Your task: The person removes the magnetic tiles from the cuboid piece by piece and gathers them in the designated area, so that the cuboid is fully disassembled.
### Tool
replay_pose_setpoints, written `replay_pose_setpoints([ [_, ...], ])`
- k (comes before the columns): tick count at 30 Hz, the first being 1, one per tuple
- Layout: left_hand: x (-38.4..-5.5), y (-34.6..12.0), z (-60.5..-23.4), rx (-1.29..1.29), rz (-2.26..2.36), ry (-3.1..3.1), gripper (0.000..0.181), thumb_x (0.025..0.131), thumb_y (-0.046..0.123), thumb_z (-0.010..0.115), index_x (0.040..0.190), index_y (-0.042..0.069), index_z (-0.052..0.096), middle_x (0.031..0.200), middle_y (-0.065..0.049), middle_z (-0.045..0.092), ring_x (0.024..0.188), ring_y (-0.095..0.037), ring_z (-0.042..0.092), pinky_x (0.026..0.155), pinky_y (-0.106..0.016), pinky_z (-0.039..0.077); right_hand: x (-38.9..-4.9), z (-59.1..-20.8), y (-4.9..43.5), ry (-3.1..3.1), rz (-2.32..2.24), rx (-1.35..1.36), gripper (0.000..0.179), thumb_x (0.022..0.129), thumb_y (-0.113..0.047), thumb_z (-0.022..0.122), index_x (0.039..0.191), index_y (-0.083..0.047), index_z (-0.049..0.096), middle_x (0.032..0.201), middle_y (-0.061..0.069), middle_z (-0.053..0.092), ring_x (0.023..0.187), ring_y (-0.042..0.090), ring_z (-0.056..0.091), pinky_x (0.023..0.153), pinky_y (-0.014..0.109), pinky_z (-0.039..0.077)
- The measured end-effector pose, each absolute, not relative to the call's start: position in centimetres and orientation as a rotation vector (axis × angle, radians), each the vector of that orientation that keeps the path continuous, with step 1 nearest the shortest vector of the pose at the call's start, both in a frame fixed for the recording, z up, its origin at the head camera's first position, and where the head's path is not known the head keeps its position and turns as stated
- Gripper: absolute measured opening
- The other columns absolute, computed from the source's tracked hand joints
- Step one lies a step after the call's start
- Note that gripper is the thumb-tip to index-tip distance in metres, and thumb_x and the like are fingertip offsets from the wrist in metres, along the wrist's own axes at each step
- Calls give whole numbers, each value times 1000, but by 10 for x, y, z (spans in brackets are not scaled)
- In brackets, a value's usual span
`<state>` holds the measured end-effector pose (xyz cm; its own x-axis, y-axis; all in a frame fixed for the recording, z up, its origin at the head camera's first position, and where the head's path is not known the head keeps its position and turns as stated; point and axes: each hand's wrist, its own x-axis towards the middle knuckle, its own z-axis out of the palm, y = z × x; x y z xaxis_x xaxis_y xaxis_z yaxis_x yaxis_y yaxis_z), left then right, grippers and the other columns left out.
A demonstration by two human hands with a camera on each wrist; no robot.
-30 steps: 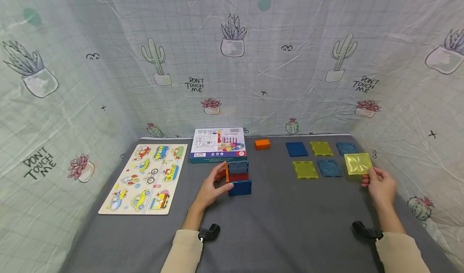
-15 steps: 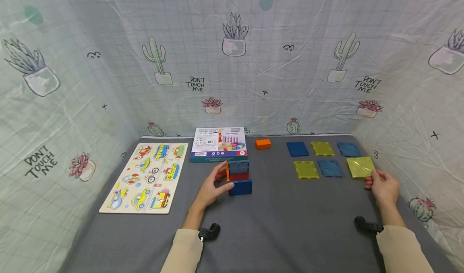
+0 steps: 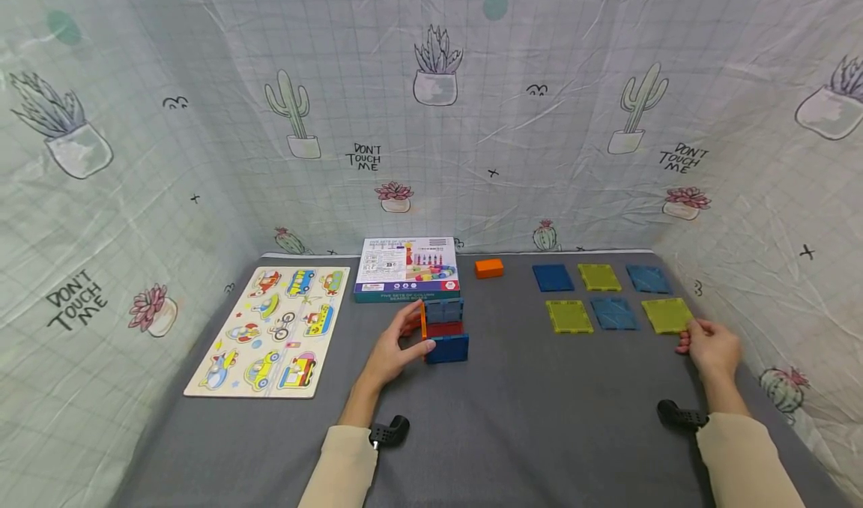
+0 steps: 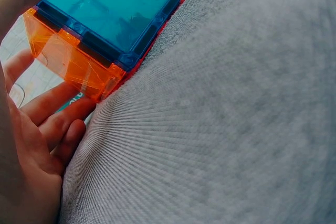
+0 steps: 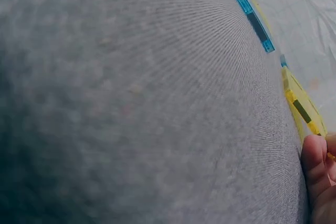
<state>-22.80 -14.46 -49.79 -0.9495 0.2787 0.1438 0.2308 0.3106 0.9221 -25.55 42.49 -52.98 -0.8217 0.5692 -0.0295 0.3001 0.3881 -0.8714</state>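
Note:
A small open-sided box of translucent magnetic tiles [image 3: 448, 349] stands at the middle of the cloth: blue front and back, orange left wall, red base. My left hand [image 3: 389, 351] grips it from the left. In the left wrist view the thumb presses the corner of the blue tile [image 4: 105, 9], while fingers touch the orange tile [image 4: 68, 59]. On the right, my right hand [image 3: 716, 349] pinches the near right corner of a yellow magnetic tile [image 3: 666, 316]. This tile lies low over the cloth, slightly tilted in the right wrist view.
Flat blue tiles [image 3: 615, 313] and yellow tiles [image 3: 569, 316] lie in two rows left of and behind the right hand. An orange block [image 3: 488, 268] sits at the back beside a printed toy box [image 3: 407, 270]. A vehicle puzzle board [image 3: 268, 333] lies left. Patterned curtains [image 3: 499, 118] enclose the table.
The yellow tile in the right hand has come down from a raised position to the cloth, at the right end of the front row. The left hand and tile box stay put.

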Motion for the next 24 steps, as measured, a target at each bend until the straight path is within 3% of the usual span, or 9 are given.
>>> replay_pose_setpoints([
  [10,-228,-145,-498,501,1751,2516,77,92,24,70,158,13,31,154,-16,47,139,-39,46,117,-59,34,-256,-527,425,-2502,1266,-805,43,101,-15,43,120,21,56,49,-13,54,38,2,57,43,21,51],
  [17,-228,-146,-499,491,1751,2521,77,91,24,70,157,13,31,154,-16,47,139,-39,46,117,-59,34,-255,-521,421,-2566,1178,-830,41,101,-14,43,116,20,59,45,-13,55,38,2,58,45,12,43],
  [24,-229,-145,-500,487,1761,2510,78,92,25,70,158,15,31,155,-15,46,140,-38,44,117,-59,32,-256,-519,419,-2509,1209,-891,41,100,-14,44,117,21,58,41,-16,50,34,2,55,41,18,46],
])
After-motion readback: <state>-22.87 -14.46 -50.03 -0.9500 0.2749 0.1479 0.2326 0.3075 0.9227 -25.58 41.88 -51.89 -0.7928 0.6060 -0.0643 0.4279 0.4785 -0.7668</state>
